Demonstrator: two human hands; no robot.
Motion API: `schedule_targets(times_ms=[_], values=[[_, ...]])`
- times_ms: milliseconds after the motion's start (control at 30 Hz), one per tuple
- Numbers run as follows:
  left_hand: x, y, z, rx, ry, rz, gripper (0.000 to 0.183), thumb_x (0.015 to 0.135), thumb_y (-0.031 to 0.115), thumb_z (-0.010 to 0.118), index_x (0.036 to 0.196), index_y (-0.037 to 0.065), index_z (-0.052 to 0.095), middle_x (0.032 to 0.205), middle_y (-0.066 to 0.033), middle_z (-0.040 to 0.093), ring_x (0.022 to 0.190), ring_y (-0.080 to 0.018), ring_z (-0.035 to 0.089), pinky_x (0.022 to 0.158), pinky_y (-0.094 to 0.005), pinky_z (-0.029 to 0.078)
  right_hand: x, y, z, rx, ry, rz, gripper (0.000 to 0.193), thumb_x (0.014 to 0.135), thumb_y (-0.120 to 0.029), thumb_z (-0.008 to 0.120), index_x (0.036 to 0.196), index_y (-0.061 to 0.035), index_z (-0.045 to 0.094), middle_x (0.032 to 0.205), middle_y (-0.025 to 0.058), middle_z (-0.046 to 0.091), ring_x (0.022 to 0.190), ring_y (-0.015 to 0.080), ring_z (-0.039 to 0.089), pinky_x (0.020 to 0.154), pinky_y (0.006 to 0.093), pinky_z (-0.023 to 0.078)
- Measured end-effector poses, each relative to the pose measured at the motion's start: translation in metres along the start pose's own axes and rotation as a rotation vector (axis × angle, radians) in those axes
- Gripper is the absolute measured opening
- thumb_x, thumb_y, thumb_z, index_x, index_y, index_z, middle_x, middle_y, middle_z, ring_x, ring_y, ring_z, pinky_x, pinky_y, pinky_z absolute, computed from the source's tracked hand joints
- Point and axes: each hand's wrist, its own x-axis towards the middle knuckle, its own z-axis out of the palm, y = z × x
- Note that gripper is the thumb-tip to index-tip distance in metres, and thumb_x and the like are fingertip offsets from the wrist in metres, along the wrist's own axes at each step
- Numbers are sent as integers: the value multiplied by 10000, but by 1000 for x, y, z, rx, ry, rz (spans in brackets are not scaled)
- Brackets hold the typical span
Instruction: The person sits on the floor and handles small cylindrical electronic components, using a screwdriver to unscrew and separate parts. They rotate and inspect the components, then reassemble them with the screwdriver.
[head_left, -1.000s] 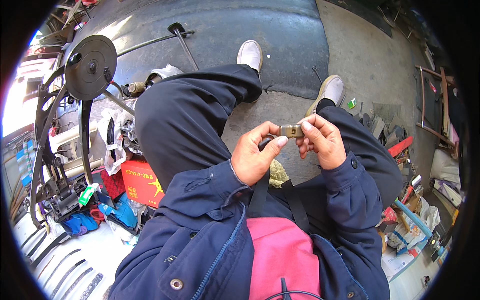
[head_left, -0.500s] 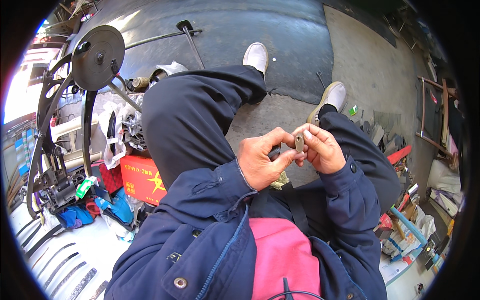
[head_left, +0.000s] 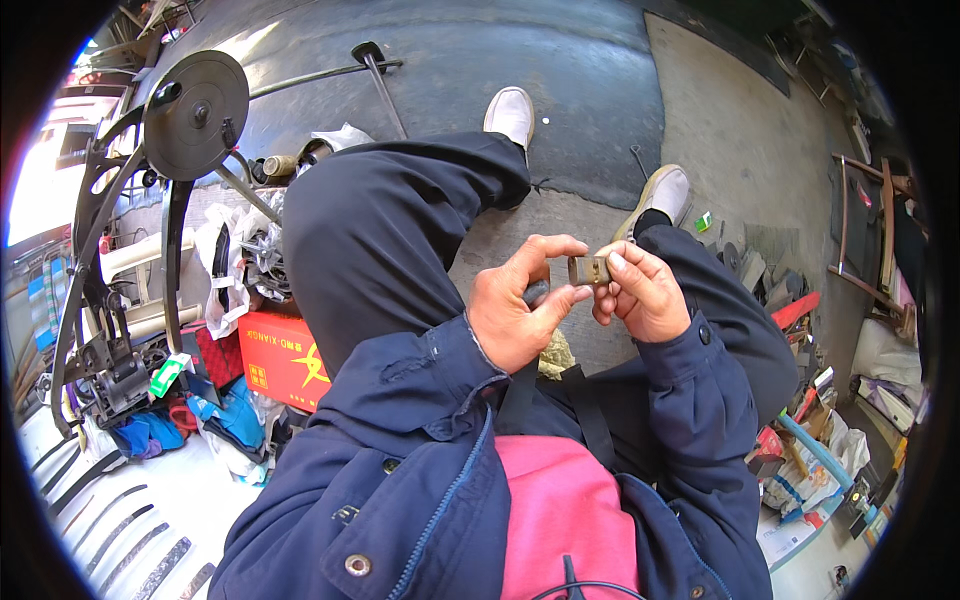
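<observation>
Both hands meet in front of my lap. My right hand (head_left: 645,295) pinches a small brass-brown metal piece with a notch in its middle, which looks like a lock cylinder (head_left: 590,270), lying sideways. My left hand (head_left: 515,310) has its thumb and forefinger parted around the free end of that cylinder; whether they touch it I cannot tell. Curled in the left palm is a dark grey, round-ended piece (head_left: 537,292), mostly hidden by the fingers. Below the hands, a crumpled yellowish piece (head_left: 557,357) shows between my thighs.
At left stands a black hand-cranked machine with a large wheel (head_left: 196,115). Near it are a red box (head_left: 280,360) and plastic bags of parts (head_left: 265,260). A dark mat (head_left: 590,90) covers the floor ahead. Assorted clutter (head_left: 815,470) lies at right.
The lock cylinder has turned from end-on to sideways in my right fingers. My left thumb and forefinger have spread apart and shifted slightly left.
</observation>
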Motion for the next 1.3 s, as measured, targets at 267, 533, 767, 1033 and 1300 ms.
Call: schedule_targets(times_ms=[267,533,767,1033,1300], values=[[4,-13,-3,-95,-29,-117,343,927,169,769,1231,61,652,632,86,464,598,0,380,560,-207,310,0,-3,2,11,28,-44,259,1037,-202,602,1199,-4,640,862,55,648,679,106,613,632,286,542],[6,-16,-5,-107,-80,-207,312,948,209,756,1196,40,672,688,70,528,665,-7,454,621,-203,373,-4,-6,6,-30,70,-63,303,1028,-192,611,1258,3,636,906,65,656,708,123,630,664,281,549],[6,-18,0,-108,-49,-172,259,971,199,732,1147,14,690,806,29,620,775,-39,529,712,-214,448,-2,-3,3,3,52,-67,270,1034,-208,616,1207,-3,648,868,60,653,672,108,617,630,285,545],[3,-20,2,-125,-27,-135,224,968,164,735,1101,-10,689,843,31,626,785,-40,523,711,-219,453,-1,-1,1,-58,70,-84,237,1048,-215,579,1167,-18,634,867,60,634,663,108,585,608,302,522],[2,-18,1,-28,1,-82,240,932,123,763,1147,39,702,789,46,563,747,-39,488,671,-217,426,-2,-5,4,-71,37,-150,283,1017,-155,605,1244,10,637,941,84,663,731,124,637,667,273,535]])
